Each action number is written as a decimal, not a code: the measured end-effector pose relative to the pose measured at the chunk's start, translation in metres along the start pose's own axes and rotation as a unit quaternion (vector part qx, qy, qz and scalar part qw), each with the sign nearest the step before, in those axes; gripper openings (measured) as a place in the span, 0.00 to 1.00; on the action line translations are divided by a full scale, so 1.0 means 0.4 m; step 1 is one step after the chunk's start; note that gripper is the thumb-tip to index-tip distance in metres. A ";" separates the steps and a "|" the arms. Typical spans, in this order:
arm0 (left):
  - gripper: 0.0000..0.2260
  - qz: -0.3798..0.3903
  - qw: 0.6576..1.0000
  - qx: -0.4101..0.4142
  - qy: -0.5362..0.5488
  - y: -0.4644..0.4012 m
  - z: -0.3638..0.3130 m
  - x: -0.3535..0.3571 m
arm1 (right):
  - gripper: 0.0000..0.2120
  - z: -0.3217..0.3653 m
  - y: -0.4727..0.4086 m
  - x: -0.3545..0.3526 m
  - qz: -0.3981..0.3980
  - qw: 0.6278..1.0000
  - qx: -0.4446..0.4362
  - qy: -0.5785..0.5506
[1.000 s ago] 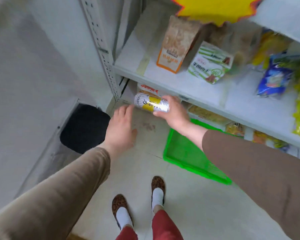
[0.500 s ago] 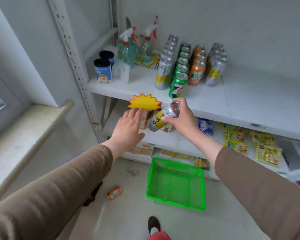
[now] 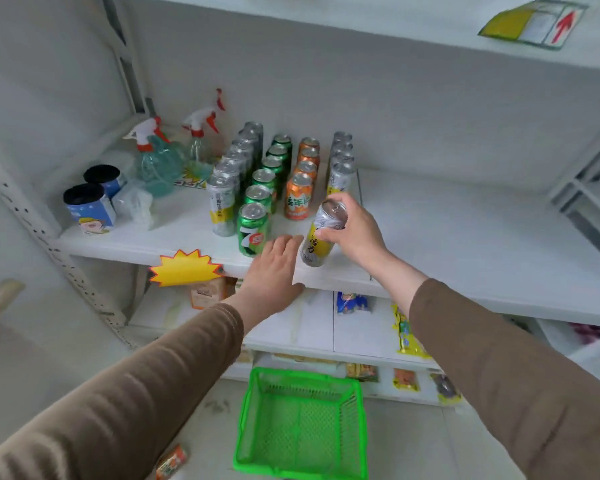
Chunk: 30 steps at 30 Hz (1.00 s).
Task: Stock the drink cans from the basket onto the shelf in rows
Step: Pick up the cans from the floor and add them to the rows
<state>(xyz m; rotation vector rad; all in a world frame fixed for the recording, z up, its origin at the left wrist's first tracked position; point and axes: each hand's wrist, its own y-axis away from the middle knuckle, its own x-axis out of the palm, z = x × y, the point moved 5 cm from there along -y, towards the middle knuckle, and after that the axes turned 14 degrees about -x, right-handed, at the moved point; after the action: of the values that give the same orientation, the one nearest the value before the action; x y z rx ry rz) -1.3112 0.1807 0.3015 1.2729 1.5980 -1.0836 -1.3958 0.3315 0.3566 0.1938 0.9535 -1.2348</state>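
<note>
Change: since the earlier frames the can (image 3: 321,233) has gone from below the shelf edge up onto the shelf (image 3: 465,237), and both hands have come up with it.
Right hand (image 3: 355,228): fingers (image 3: 326,234) curled round the upper part of the can, holding it from the right side.
Can: silver and yellow, tilted with its top leaning far and right; its base is at the near part of the shelf, though whether it touches the board cannot be told. It sits near the front of the right-hand silver row (image 3: 340,161).
Left hand (image 3: 274,271): fingers straight and relaxed, holding nothing, palm down over the shelf's near edge, fingertips just left of the can's lower part.
Rows: four run from near to far, silver row (image 3: 234,168) at the left, then green row (image 3: 265,181), orange row (image 3: 302,174), and the silver row at the right. A green can (image 3: 253,229) stands at the front of its row, just left of the left hand.
Basket (image 3: 302,424): green, on the floor below the shelves, nothing visible in it.
Floor: one orange can (image 3: 172,462) lies on its side, left of the basket.
Shelf, left end: two spray bottles (image 3: 160,150) and two dark-topped blue tubs (image 3: 90,202).
Edge tag: yellow starburst (image 3: 186,267) on the shelf's near edge, left of the left hand.
Lower shelves: snack packets (image 3: 352,302).
</note>
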 end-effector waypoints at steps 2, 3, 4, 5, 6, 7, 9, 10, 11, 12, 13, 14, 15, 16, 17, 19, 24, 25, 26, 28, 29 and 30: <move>0.42 0.008 1.000 -0.016 -0.007 -0.038 -0.027 0.022 | 0.33 -0.061 -0.038 -0.019 -0.007 1.000 0.013 0.003; 0.42 0.013 1.000 -0.025 -0.007 -0.054 -0.036 0.033 | 0.33 -0.089 -0.055 -0.027 -0.010 1.000 0.019 0.006; 0.42 0.016 0.999 -0.033 -0.008 -0.066 -0.041 0.041 | 0.33 -0.113 -0.071 -0.032 -0.012 1.000 0.022 0.011; 0.41 0.017 0.999 -0.040 -0.011 -0.076 -0.047 0.048 | 0.32 -0.133 -0.088 -0.034 -0.013 1.000 0.021 0.015; 0.41 0.019 0.999 -0.045 -0.015 -0.085 -0.052 0.055 | 0.30 -0.154 -0.105 -0.034 -0.013 1.000 0.020 0.018; 0.41 0.023 0.998 -0.048 -0.018 -0.093 -0.057 0.062 | 0.29 -0.171 -0.121 -0.032 -0.014 1.000 0.020 0.017; 0.41 0.025 0.998 -0.054 -0.017 -0.109 -0.059 0.074 | 0.28 -0.204 -0.152 -0.020 -0.018 0.999 0.028 0.003; 0.41 0.024 0.998 -0.057 -0.015 -0.118 -0.059 0.078 | 0.27 -0.219 -0.167 -0.010 -0.022 0.999 0.032 -0.008; 0.41 0.023 0.998 -0.060 -0.013 -0.126 -0.057 0.081 | 0.27 -0.229 -0.178 0.001 -0.025 0.999 0.031 -0.017; 0.41 0.022 0.998 -0.063 -0.010 -0.135 -0.057 0.082 | 0.27 -0.237 -0.188 0.012 -0.027 0.999 0.025 -0.023; 0.41 0.021 0.998 -0.066 -0.008 -0.144 -0.056 0.084 | 0.28 -0.242 -0.196 0.021 -0.029 0.999 0.016 -0.027; 0.41 0.019 0.997 -0.068 -0.006 -0.152 -0.055 0.085 | 0.29 -0.246 -0.202 0.028 -0.031 0.999 0.011 -0.029; 0.42 0.019 0.997 -0.070 -0.005 -0.161 -0.053 0.087 | 0.29 -0.249 -0.205 0.033 -0.036 0.999 0.007 -0.032; 0.42 0.019 0.997 -0.072 -0.005 -0.169 -0.052 0.090 | 0.29 -0.254 -0.206 0.036 -0.042 0.998 0.006 -0.036; 0.42 0.020 0.997 -0.073 -0.005 -0.176 -0.049 0.093 | 0.30 -0.259 -0.203 0.040 -0.050 0.998 0.003 -0.039; 0.42 0.023 0.997 -0.074 -0.008 -0.187 -0.043 0.101 | 0.36 -0.274 -0.191 0.055 -0.059 0.997 -0.001 -0.045; 0.42 0.031 0.996 -0.079 -0.010 -0.206 -0.033 0.125 | 0.41 -0.340 -0.136 0.132 -0.048 0.993 0.094 -0.053; 0.42 0.032 0.996 -0.078 -0.011 -0.209 -0.031 0.129 | 0.40 -0.350 -0.131 0.150 -0.047 0.991 0.114 -0.052; 0.42 0.034 0.996 -0.077 -0.010 -0.212 -0.030 0.133 | 0.39 -0.358 -0.129 0.166 -0.047 0.989 0.132 -0.053; 0.42 0.037 0.996 -0.078 -0.008 -0.219 -0.025 0.138 | 0.35 -0.374 -0.133 0.190 -0.046 0.985 0.156 -0.058; 0.42 0.039 0.996 -0.078 -0.008 -0.222 -0.023 0.140 | 0.32 -0.380 -0.137 0.198 -0.046 0.985 0.159 -0.057; 0.42 0.040 0.996 -0.076 -0.008 -0.225 -0.021 0.142 | 0.30 -0.387 -0.141 0.203 -0.046 0.985 0.159 -0.054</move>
<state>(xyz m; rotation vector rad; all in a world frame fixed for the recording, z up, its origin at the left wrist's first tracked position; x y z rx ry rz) -1.4097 0.1938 0.2630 1.2133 1.5729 -0.9024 -1.5221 0.3460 0.2239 0.3327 0.6739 -1.4644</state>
